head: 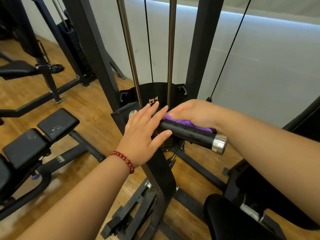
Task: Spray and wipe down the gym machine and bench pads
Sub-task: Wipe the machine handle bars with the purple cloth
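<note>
A black handle bar (190, 135) with chrome end caps hangs across the middle of the cable machine (102, 66). My right hand (192, 113) presses a purple cloth (183, 122) onto the top of the bar's black grip, fingers curled over the cloth. Just left of it, my left hand (145, 130) lies on the bar with straight, spread fingers. It wears a red bead bracelet at the wrist. The bar's left chrome cap (132, 113) peeks out beyond my left hand, and the right cap (220, 144) shows below my right wrist. No spray bottle is in view.
A black padded bench (39, 135) stands at the left on the wooden floor. A black seat pad (230, 217) is at the lower right. Chrome guide rods (171, 49) and thin cables (149, 42) rise behind the bar. More machines and a weight stack (78, 42) stand at the far left.
</note>
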